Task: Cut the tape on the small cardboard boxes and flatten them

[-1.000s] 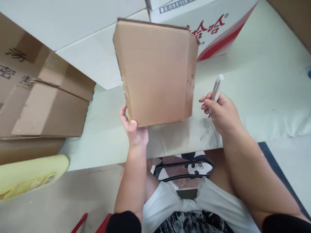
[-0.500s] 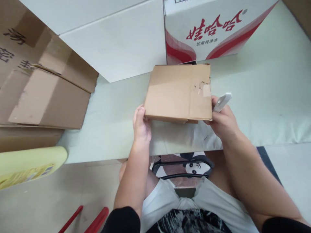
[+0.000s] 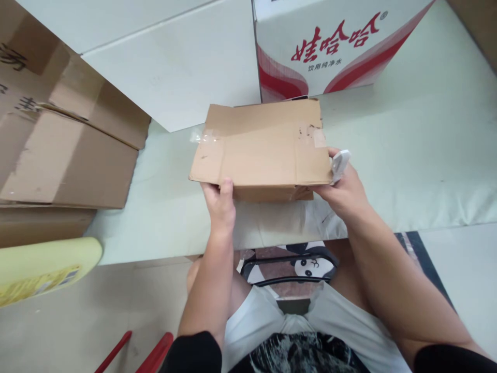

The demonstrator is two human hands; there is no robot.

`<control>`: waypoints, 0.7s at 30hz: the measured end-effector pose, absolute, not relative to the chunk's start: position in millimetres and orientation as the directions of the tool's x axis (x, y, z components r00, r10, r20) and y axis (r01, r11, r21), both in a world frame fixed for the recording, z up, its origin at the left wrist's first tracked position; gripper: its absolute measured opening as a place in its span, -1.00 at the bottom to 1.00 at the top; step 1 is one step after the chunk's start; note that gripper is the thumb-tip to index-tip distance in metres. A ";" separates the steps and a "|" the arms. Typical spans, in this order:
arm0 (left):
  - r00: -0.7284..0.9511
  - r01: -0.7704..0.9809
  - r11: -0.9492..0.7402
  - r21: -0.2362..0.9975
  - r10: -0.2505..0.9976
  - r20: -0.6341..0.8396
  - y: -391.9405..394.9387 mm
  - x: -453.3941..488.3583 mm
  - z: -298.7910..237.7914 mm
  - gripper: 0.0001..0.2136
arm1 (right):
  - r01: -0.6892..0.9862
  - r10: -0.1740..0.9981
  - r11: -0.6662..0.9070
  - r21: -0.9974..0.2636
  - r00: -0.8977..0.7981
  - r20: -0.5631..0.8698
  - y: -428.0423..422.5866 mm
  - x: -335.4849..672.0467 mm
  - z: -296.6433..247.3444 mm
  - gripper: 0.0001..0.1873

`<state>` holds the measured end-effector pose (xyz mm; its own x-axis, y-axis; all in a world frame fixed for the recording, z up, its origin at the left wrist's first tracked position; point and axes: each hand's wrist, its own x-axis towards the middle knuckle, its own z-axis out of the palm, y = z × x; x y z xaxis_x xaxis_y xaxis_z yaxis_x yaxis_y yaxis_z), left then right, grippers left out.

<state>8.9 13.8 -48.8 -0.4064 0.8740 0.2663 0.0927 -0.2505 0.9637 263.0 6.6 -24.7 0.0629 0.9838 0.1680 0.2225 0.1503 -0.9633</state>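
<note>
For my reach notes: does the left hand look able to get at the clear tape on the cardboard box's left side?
Probably yes: the clear tape lies beyond the left hand, uncovered, though that hand holds the near edge of the cardboard box and might have to let go.

Cardboard box I hold [image 3: 258,150]: plain tan, small blackish specks near the right end, pale tape patch [image 3: 319,138] there, clear tape [image 3: 205,137] at left. Box cutter I hold [image 3: 340,163]: white to light grey. Water carton [image 3: 287,31]: white, red brush-style characters, smaller grey ones, red-and-pink swooshes. Big box [image 3: 194,72] beside it: plain white. Stacked cartons [image 3: 99,160]: brown, black characters, paler tan bands. Tablecloth [image 3: 419,160]: pale mint green, unpatterned. Bottle [image 3: 46,254]: light yellow, stronger yellow label. Bars by the floor [image 3: 114,351]: red. Panda print [image 3: 310,267]: black and white on dusty brown. My shorts [image 3: 252,321]: white. My shirt [image 3: 303,357]: black, whitish streaky print; sleeves [image 3: 198,352] solid black.
</note>
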 end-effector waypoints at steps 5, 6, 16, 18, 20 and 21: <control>-0.315 0.135 -0.232 0.963 0.912 0.264 14.0 5.9 -43.4 -0.19 | 0.113 0.986 0.132 -0.985 0.086 0.142 7.6 266.6 -32.4 -0.42; -0.300 0.128 -0.232 0.964 0.917 0.261 13.8 5.3 -42.1 -0.17 | 0.052 0.991 0.111 -0.993 0.075 0.114 8.3 267.5 -34.4 -0.44; -0.342 0.256 -0.154 0.954 0.909 0.238 9.4 -2.6 -46.2 -0.26 | -0.271 0.988 -0.076 -0.959 0.106 -0.108 8.4 264.0 -25.4 -0.44; -0.403 0.121 -0.190 0.974 0.887 0.223 11.0 -3.7 -45.4 -0.36 | -0.239 0.978 -0.113 -0.964 0.144 -0.151 7.2 261.6 -22.2 -0.49; -0.482 -0.114 -0.223 0.968 0.864 0.142 14.7 -10.0 -44.2 -0.46 | -0.228 0.965 -0.163 -0.960 0.164 -0.203 6.4 260.4 -18.9 -0.57; -0.487 -0.211 -0.215 0.954 0.869 0.088 17.2 -15.1 -44.0 -0.52 | -0.230 0.959 -0.189 -0.955 0.164 -0.229 6.1 260.2 -17.1 -0.61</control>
<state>-15.1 17.2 -44.0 -0.4873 0.8688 0.0881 -0.2105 -0.2148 0.9537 260.2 6.1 -17.1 0.1639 0.9594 -0.2294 -0.2296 -0.1891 -0.9547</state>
